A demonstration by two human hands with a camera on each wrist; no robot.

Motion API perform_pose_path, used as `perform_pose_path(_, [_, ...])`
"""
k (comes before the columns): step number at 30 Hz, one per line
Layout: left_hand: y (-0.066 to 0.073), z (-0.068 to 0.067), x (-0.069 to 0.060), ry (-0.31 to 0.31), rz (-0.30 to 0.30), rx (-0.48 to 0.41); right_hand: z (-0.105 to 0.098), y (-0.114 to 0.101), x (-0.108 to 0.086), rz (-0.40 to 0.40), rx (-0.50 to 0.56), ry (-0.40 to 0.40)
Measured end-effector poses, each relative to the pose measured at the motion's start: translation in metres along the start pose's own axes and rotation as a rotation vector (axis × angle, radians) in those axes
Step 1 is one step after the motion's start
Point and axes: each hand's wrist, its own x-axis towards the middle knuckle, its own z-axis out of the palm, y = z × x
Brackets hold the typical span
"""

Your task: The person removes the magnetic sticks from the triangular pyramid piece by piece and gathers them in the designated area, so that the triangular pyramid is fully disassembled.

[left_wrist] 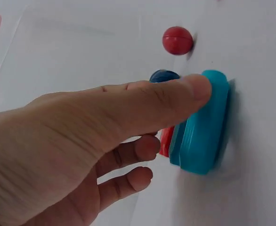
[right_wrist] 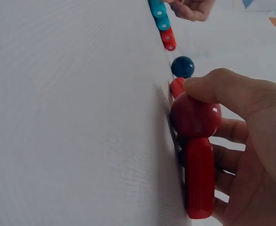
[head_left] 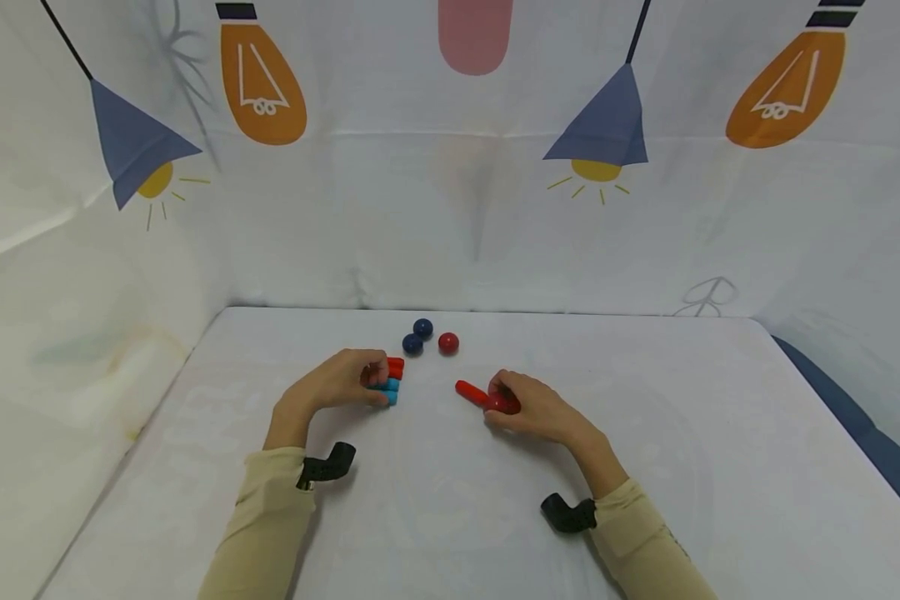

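Note:
My left hand [head_left: 336,385] holds a side-by-side row of short plastic rods on the white table. Its thumb presses a light-blue rod [left_wrist: 201,141], while the index finger lies across the row, partly hidden. Beyond the blue pair are two red rods [head_left: 395,363]; pale round spots show in the rod ends in the right wrist view. My right hand [head_left: 534,408] pinches a dark red ball [right_wrist: 194,115] with its thumb on top. One red rod [right_wrist: 199,183] meets the ball's near side, and another red rod [head_left: 471,392] sticks out on the far side.
Two navy balls [head_left: 422,328] [head_left: 412,344] sit together behind the rods, with a loose red ball [head_left: 448,342] to their right. A white cloth wall [head_left: 420,225] with printed lamps rises behind the table [head_left: 450,517]. Dark wrist cameras [head_left: 332,463] jut inward from both sleeves.

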Motion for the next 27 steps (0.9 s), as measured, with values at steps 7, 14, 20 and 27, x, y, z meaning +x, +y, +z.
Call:
perform_pose_path(7, [0.032,0.031,0.018,0.001,0.108,0.076,0.002,-0.002,0.001,-0.057,0.005,-0.027])
perform_pose_path(14, [0.058,0.066,0.032,-0.051,0.193,0.185,0.005,-0.003,0.002,-0.116,-0.014,-0.027])
perform_pose_path(20, [0.06,0.071,0.032,-0.058,0.177,0.217,0.006,-0.003,0.002,-0.118,-0.015,-0.025])
perform_pose_path(27, [0.058,0.071,0.033,-0.06,0.183,0.175,0.007,-0.001,0.001,-0.116,-0.004,-0.03])
